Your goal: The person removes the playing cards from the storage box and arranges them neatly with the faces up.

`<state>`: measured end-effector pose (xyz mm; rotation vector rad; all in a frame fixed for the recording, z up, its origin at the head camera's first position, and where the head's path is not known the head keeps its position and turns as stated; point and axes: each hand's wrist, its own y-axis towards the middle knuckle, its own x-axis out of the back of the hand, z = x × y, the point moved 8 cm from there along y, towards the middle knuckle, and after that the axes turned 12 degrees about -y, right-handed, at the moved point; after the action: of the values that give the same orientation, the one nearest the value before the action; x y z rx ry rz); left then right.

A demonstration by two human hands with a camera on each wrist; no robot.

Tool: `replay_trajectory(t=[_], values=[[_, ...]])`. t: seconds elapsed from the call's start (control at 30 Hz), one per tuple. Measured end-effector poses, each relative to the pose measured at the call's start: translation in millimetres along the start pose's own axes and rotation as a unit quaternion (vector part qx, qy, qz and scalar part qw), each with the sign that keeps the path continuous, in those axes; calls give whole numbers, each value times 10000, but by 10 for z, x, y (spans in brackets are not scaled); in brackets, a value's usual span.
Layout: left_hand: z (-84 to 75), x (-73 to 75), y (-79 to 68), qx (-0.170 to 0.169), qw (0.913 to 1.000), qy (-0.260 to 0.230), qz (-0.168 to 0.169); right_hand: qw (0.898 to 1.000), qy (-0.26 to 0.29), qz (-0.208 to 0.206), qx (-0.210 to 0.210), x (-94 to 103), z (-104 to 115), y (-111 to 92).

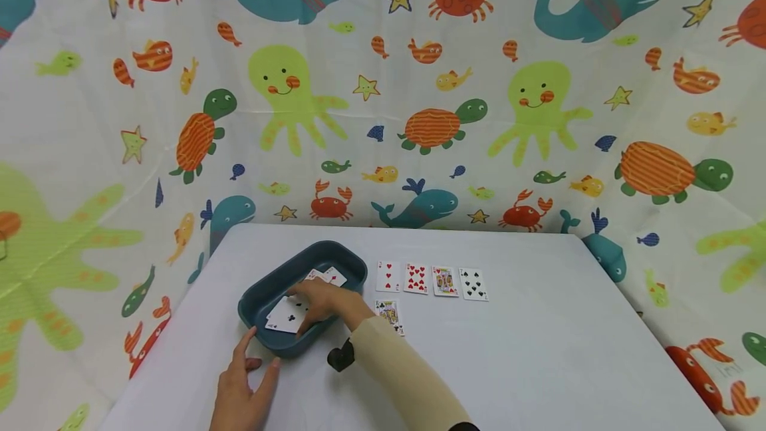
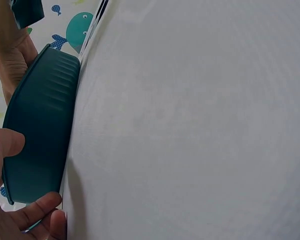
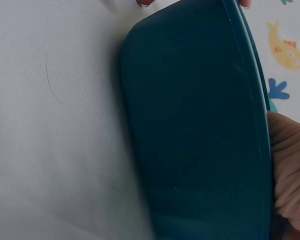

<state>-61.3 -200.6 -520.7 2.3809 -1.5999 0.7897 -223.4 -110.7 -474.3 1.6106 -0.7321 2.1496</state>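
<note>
A dark teal oblong tub (image 1: 248, 311) stands on the white table, with several loose playing cards (image 1: 287, 314) face up inside. My right hand (image 1: 326, 301) reaches over the near side into the tub, thumb and fingers spread apart above the cards; whether the fingertips touch a card is unclear. Its fingers are hidden behind the tub wall in the right wrist view. At the near left end, my left hand (image 1: 242, 384) touches the tub, its index fingertip by the rim. The left thumb (image 2: 10, 142) lies against the tub's outer wall in the left wrist view.
Right of the tub, a row of face-up cards holds a low heart card (image 1: 388, 277), a higher heart card (image 1: 416, 279), a red face card (image 1: 445, 281) and a spade card (image 1: 474, 284). Below lies another face card (image 1: 389, 314), partly covered by the right sleeve. A sea-animal curtain (image 1: 359, 118) hangs behind.
</note>
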Motion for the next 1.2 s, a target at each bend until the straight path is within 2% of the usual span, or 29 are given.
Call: replay_trajectory(t=[0.33,0.6,0.8,0.97,1.2], values=[[5,4,-10,-3,10000,-59,-3,9989,-166,-67,-437,-58,-37,70],[-2,8,-11,-32,10000,-51,-30,9971,-461,-273,-538,-27,-29,82],[6,3,-28,24,10000,-7,-40,9973,-310,-390,-547,-23,-28,64],[4,10,-35,-66,9999,3,-84,9975,-263,-428,-498,-2,-13,49],[0,14,-47,-89,9998,16,-153,9976,-155,-357,-569,7,-14,32]])
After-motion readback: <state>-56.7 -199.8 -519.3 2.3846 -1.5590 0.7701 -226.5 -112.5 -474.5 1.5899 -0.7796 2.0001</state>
